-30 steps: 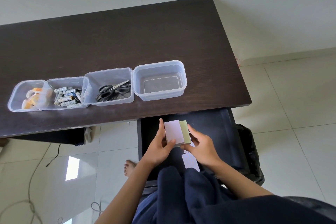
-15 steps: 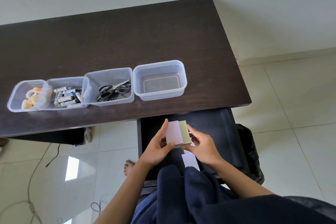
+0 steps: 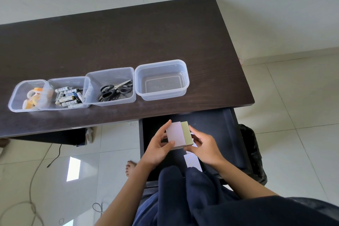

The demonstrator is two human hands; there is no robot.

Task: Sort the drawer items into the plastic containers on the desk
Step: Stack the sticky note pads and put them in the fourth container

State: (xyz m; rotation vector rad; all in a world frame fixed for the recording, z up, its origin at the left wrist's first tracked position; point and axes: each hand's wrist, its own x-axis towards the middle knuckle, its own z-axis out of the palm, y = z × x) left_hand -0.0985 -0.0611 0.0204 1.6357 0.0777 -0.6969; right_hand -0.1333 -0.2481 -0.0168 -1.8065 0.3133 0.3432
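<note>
Above the open dark drawer [image 3: 216,134], both my hands hold a stack of sticky-note pads: a pale pink pad [image 3: 175,135] on top and a green pad [image 3: 186,133] showing at its right. My left hand [image 3: 157,148] grips the stack's left edge, thumb on top. My right hand [image 3: 205,147] holds its right side. Another pink pad [image 3: 192,160] lies in the drawer below. Four clear containers stand in a row on the desk: an empty one [image 3: 162,80], one with scissors [image 3: 111,87], one with batteries [image 3: 67,93], one with tape rolls [image 3: 29,95].
The dark wooden desk [image 3: 119,38] spreads behind the containers. A black bin bag [image 3: 252,152] sits right of the drawer. Cables [image 3: 36,170] trail on the tiled floor at left, beside a bare foot [image 3: 130,167]. My dark trousers fill the bottom.
The pads and both hands have stayed nearly still above the drawer; my left fingers shifted slightly on the stack's edge.
</note>
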